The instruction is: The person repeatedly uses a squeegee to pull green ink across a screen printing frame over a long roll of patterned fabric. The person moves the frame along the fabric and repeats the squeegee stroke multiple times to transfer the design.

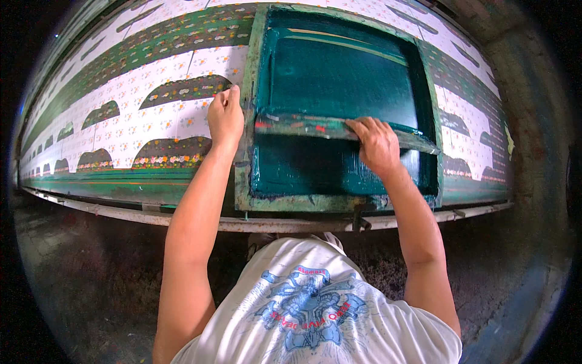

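My right hand (377, 145) is closed over the top of a long squeegee (297, 125), whose wooden bar is smeared with green and has red spots. The squeegee spans a screen printing frame (336, 202) nearly from side to side, slightly slanted. Inside the frame, dark green ink (345, 79) covers the mesh on both sides of the bar. Just outside the frame's left side, my left hand (225, 118) is closed with its fingers curled in. Whatever it may hold is hidden.
Under the frame runs a long table with printed fabric (182, 112), white with small flowers and dark green arched shapes, showing left and right. A pale metal rail (121, 211) edges the near side, with a dark bracket (362, 217) at the frame. Dark floor (91, 261) lies below.
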The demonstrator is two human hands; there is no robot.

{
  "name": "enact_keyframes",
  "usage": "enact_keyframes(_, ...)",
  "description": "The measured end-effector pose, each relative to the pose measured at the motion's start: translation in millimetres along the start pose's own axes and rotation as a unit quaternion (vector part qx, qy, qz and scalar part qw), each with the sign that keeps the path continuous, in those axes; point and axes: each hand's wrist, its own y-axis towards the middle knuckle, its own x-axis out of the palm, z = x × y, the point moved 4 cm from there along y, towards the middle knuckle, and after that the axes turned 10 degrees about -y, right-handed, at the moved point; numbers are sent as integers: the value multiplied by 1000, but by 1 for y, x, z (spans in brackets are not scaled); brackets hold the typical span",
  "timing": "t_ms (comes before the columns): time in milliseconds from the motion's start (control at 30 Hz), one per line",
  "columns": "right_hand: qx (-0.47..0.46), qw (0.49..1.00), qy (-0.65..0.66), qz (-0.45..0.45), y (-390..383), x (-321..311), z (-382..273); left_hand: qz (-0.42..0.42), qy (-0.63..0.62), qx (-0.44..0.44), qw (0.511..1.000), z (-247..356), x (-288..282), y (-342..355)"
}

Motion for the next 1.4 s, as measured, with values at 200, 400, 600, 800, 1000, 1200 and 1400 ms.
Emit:
enact_keyframes(200,18,999,-26,28,100,39,64,16,42,17,999,1,-3,-3)
enact_keyframes(400,30,999,-38,2,185,62,123,78,118,23,990,3,-4,-7)
enact_keyframes(600,-19,994,-55,92,188,83,136,95,141,20,985,-3,-5,-4)
enact_keyframes(800,-7,1000,20,-10,176,58,127,111,158,46,980,-2,-7,-8)
enact_keyframes(1000,-4,1000,-24,-5,236,64,159,115,163,31,979,-2,-8,-7)
enact_keyframes(1200,-18,999,-17,-20,249,77,172,120,171,26,978,2,-6,-8)
enact_keyframes(1400,-24,997,-35,-60,239,67,163,122,167,43,977,5,-1,-7)
